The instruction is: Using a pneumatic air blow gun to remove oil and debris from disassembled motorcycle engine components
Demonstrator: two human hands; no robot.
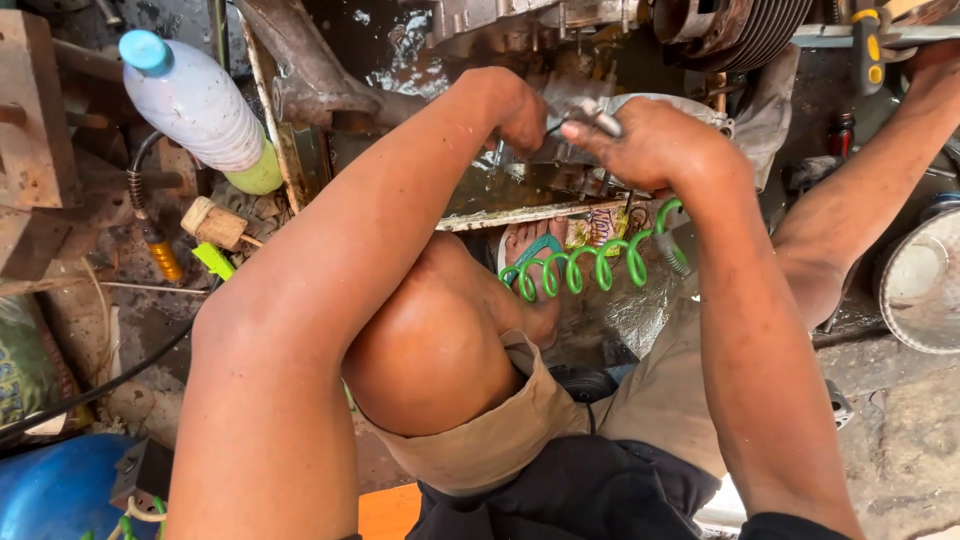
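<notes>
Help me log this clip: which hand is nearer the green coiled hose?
Right. The right hand is just above the green coiled hose; the left hand is farther up-left.

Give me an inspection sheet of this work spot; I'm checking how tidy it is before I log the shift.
Surface: wet, grimy metal tray holding liquid; dirty concrete floor around it.
Job's things: grey metal engine part over the tray; small metal tool in the right hand.
Clutter: plastic bottle with blue cap, wooden mallet, round metal pan, blue drum.
Grippers: left hand closed at the part; right hand gripping the tool.
Cables: green coiled hose hanging under the right hand; black cable on the floor.
Surroundings: finned engine cylinder; the person's bare foot beside the tray.
</notes>
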